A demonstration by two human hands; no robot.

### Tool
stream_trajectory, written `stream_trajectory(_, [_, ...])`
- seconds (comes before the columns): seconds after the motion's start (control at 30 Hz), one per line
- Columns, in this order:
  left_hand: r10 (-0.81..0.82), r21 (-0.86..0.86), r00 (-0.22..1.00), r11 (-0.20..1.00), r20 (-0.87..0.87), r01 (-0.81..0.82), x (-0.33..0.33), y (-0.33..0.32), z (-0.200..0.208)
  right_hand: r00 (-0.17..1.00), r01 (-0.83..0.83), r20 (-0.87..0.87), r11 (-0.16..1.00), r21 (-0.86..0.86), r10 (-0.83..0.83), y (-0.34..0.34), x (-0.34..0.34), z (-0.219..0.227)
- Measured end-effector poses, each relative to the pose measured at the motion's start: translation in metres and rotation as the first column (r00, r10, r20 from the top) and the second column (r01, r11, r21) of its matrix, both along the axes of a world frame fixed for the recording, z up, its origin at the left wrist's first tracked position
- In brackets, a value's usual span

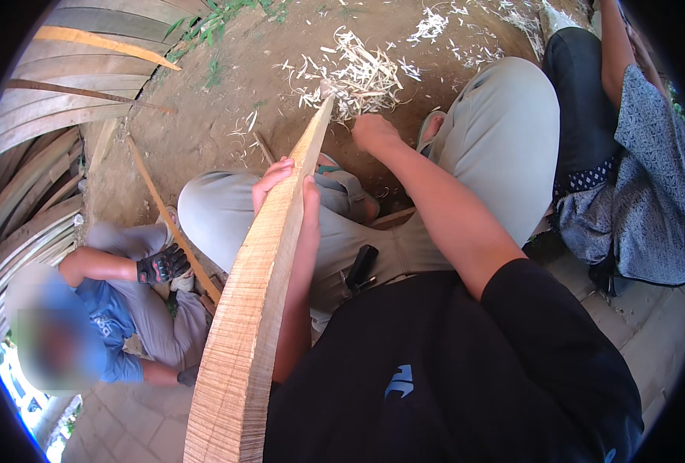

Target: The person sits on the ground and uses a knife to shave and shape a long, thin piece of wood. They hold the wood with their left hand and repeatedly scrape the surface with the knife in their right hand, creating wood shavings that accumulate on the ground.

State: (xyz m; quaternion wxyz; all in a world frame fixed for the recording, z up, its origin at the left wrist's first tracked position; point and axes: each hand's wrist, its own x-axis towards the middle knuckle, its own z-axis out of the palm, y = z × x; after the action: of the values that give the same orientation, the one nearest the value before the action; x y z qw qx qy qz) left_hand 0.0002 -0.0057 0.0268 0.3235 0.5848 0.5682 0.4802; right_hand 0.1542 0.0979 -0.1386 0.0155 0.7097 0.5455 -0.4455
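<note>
A long, pale wooden board (243, 312) slants up from the lower edge and narrows to a pointed far end. Fine crosswise saw marks cover its broad face. My left hand (269, 184) is wrapped round the board from beneath, below its tapered part, with the fingers on one edge and the thumb on the other. Just right of the tip, my right hand (375, 135) is closed in a fist. Whatever it may hold is hidden. Beyond the tip, a heap of curled wood shavings (365, 73) lies on the dirt.
Stacked boards (87, 73) rise at the far left. A co-worker (118, 309) wearing dark gloves sits on my left beside a long wooden strip (161, 204). Close on my right sits another person in patterned grey cloth (651, 185). My knees (504, 131) flank the board.
</note>
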Motion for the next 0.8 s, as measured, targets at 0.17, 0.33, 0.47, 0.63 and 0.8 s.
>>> stream_trajectory(0.17, [0.033,-0.025,0.999,0.999,0.025,-0.033,-0.001,-0.002,0.004,0.978,-0.210,0.004,0.976,0.059,0.210,-0.003,-0.006,0.048])
stream_trajectory(0.33, [0.019,-0.005,1.000,1.000,0.002,-0.019,-0.002,-0.002,0.000,0.986,-0.159,-0.050,0.987,-0.003,0.159,-0.011,-0.001,0.105])
stream_trajectory(0.47, [0.025,0.005,0.999,1.000,-0.027,-0.024,-0.001,0.000,-0.001,0.998,-0.023,-0.054,0.999,-0.044,0.020,-0.019,-0.003,0.108])
stream_trajectory(0.63, [-0.005,0.034,1.000,0.999,0.006,0.005,-0.006,0.000,-0.008,0.987,0.135,-0.080,0.991,-0.014,-0.136,-0.017,-0.019,0.069])
stream_trajectory(0.8, [-0.031,0.007,1.000,0.999,-0.005,0.031,-0.003,0.001,-0.004,0.999,0.048,-0.014,0.999,-0.022,-0.049,0.004,-0.008,0.000])
